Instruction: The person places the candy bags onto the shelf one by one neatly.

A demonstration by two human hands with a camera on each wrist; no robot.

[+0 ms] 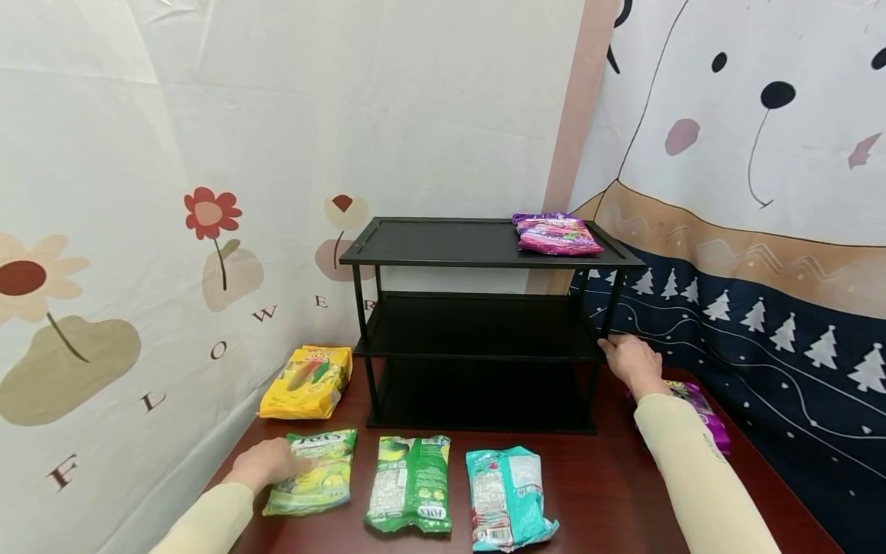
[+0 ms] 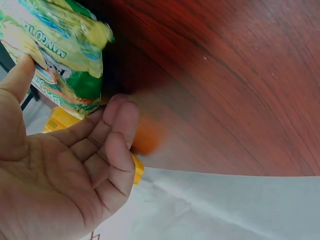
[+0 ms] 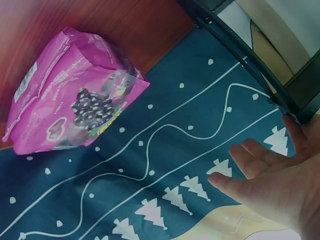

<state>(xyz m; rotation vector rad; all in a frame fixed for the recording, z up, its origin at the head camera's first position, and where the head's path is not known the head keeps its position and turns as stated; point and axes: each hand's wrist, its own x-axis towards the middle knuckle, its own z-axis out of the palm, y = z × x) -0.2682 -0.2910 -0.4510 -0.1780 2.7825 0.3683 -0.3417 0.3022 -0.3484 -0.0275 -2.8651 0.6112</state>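
Observation:
My left hand [image 1: 263, 464] pinches a yellow-green candy bag [image 1: 324, 478] on the table's left side. In the left wrist view the thumb presses the front of that candy bag [image 2: 55, 45] while the other fingers curl by its edge. At the black three-tier rack [image 1: 477, 355], my right hand [image 1: 633, 360] touches the right post near the middle shelf. Its fingers look loosely extended in the right wrist view, and the thumb cannot be made out there. A purple candy bag [image 3: 75, 100] with dark berries lies beyond that hand, by the table's right edge.
On the top shelf sits a pink-purple bag [image 1: 556, 234]. A yellow bag [image 1: 308, 382] leans left of the rack. Along the front lie a green bag [image 1: 411, 485] and a turquoise bag [image 1: 508, 496]. Printed cloth [image 1: 775, 338] hangs behind and right.

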